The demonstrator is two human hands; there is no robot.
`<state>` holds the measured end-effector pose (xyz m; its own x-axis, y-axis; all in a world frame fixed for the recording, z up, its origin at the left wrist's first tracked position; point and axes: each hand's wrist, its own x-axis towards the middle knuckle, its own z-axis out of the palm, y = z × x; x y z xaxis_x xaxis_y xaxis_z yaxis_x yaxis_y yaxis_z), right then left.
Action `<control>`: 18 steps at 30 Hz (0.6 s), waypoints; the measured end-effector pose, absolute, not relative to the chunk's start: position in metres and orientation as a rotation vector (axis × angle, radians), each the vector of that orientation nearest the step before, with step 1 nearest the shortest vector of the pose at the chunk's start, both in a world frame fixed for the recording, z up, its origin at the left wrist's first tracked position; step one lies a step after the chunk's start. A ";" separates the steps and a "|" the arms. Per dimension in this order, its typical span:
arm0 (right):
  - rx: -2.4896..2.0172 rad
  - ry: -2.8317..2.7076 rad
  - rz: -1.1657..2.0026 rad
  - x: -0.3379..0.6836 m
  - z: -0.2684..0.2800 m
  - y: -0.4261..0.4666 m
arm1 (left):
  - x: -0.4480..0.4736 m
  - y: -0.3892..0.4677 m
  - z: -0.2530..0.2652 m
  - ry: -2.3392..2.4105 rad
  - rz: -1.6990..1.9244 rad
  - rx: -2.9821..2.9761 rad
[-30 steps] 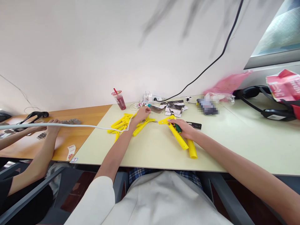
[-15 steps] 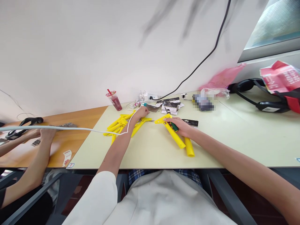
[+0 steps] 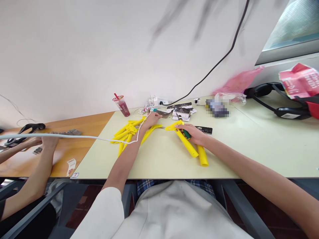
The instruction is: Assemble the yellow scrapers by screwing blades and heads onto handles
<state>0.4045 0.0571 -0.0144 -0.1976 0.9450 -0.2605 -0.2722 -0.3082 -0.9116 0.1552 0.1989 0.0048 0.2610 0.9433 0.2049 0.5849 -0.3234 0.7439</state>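
I see the yellow part point(image 3: 183, 139) lying on the pale table point(image 3: 249, 149), just ahead of my chest, with a second yellow tube point(image 3: 203, 156) touching it. My right hand point(image 3: 193, 132) rests on the part, fingers wrapped around a green-handled screwdriver point(image 3: 183, 129). My left hand point(image 3: 152, 119) reaches forward, fingertips pinched on something too small to tell, beside the pile of yellow pieces point(image 3: 127, 132). A red drink point(image 3: 121, 105) stands further back. A co-worker's hands point(image 3: 48, 141) rest on the wooden table point(image 3: 82, 132) at left.
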 end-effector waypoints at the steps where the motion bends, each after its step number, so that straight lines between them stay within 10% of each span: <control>1: -1.099 -0.940 1.669 0.404 -0.015 0.057 | 0.162 0.190 0.007 1.333 0.906 1.954; 18: -1.081 -1.188 1.680 0.401 -0.009 0.045 | 0.198 0.090 -0.010 0.942 1.068 1.731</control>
